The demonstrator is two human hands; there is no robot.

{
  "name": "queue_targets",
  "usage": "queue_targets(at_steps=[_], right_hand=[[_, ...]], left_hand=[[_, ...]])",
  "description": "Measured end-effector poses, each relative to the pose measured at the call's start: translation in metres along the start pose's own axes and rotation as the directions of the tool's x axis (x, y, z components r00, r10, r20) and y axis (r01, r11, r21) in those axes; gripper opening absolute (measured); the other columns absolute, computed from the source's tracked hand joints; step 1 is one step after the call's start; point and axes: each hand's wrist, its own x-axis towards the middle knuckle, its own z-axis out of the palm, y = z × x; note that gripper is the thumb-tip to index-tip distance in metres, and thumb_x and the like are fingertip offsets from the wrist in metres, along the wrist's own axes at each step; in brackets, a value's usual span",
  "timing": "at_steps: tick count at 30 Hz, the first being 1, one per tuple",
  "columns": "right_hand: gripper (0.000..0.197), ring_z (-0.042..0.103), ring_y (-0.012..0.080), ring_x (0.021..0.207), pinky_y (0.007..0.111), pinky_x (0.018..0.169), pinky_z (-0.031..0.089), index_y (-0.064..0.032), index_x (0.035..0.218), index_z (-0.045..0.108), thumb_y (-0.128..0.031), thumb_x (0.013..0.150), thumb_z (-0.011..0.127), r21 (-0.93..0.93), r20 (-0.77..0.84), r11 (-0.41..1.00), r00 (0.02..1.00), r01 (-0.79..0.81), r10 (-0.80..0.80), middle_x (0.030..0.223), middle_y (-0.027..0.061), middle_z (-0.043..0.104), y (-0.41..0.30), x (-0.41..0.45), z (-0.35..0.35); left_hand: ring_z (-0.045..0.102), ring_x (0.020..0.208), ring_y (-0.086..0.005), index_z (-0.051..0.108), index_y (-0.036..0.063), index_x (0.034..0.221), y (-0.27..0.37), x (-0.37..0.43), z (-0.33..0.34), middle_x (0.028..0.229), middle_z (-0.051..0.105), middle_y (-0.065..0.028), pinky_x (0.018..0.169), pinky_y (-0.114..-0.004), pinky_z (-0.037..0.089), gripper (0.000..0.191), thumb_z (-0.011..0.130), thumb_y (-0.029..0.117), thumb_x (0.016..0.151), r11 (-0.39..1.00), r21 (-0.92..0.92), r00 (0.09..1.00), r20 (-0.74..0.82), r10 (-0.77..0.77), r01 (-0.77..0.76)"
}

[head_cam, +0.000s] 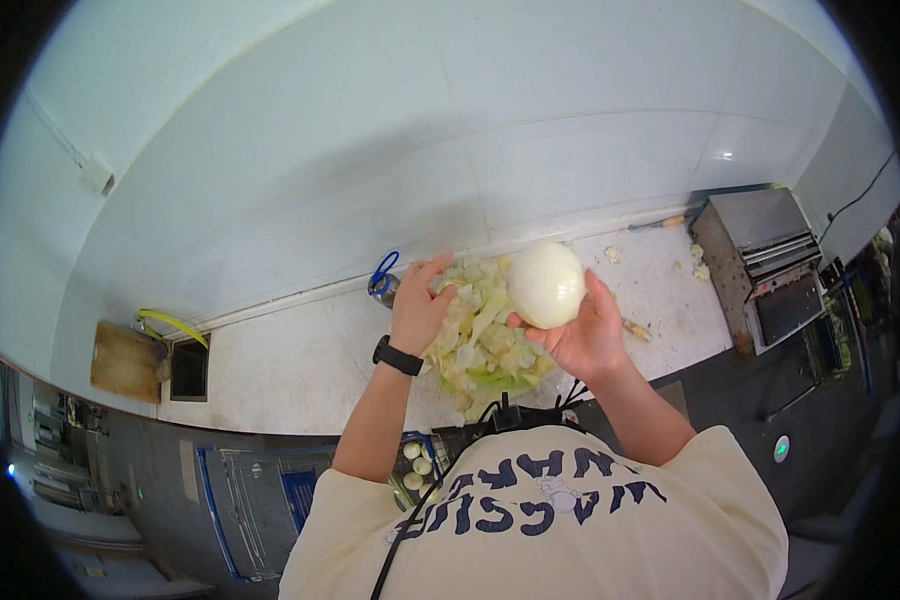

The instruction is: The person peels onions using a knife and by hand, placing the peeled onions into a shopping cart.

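Observation:
My right hand holds up a large, smooth, glossy white round vegetable, its palm and fingers under the lower right side. Whether it is a peeled onion or a cabbage heart, I cannot tell. To the left, my left hand has its fingers apart and nothing visible in it. It wears a black wristband and hovers by the edge of a heap of peeled leaves, pale yellow to green. The heap lies between my hands on the white counter. Behind my left hand stands a metal bottle with a blue loop.
At right stands a film-wrapping machine. A wooden-handled knife lies along the wall; another wooden handle is beside my right wrist. Far left are a sink opening, yellow hose and wooden board. Below, a cart adjoins several round vegetables.

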Motion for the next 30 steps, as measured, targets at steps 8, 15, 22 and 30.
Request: queue_targets(at_steps=[8,15,22,30], right_hand=[[0.063,0.055,0.0289,0.127,0.048,0.096,0.054,-0.0095,0.15,0.028,-0.046,0.103,0.047,-0.417,-0.111,0.909,0.991,0.023,-0.075,0.143,0.0136,0.048,0.015,0.0,0.009],[0.05,0.058,0.0215,0.118,0.04,0.09,0.058,-0.0153,0.149,0.023,-0.035,0.107,0.042,-0.39,-0.023,0.918,0.998,-0.066,0.062,0.138,0.0113,0.045,0.018,0.001,0.032],[0.054,0.061,0.0173,0.109,0.034,0.075,0.06,-0.0161,0.15,0.025,-0.035,0.105,0.048,-0.409,-0.088,0.899,0.987,-0.156,0.131,0.13,0.0082,0.05,0.031,0.007,0.023],[0.045,0.06,0.0145,0.102,0.031,0.075,0.057,-0.0092,0.137,0.045,-0.034,0.101,0.056,-0.508,-0.183,0.846,0.98,-0.16,0.075,0.118,0.0074,0.058,0.031,0.012,0.035]], left_hand=[[0.065,0.081,-0.0207,0.064,0.0044,0.121,0.05,-0.016,-0.003,0.118,0.064,-0.0113,0.075,-0.033,0.053,0.033,0.067,0.015,0.09,0.99,0.024,0.989,-0.031,0.143,-0.142],[0.062,0.102,-0.029,0.069,0.0072,0.103,0.084,-0.021,-0.005,0.11,0.065,-0.01,0.085,-0.043,0.054,0.022,0.068,0.024,0.09,0.356,0.28,0.377,0.023,0.926,-0.892],[0.061,0.091,-0.031,0.065,0.0046,0.09,0.075,-0.018,-0.004,0.099,0.063,-0.0117,0.081,-0.044,0.054,0.031,0.057,0.034,0.093,0.425,-0.04,0.427,-0.075,0.901,-0.904],[0.052,0.075,-0.029,0.061,0.0049,0.083,0.078,-0.018,-0.001,0.087,0.056,-0.01,0.065,-0.041,0.045,0.038,0.057,0.042,0.087,0.388,0.159,0.386,-0.042,0.921,-0.908]])
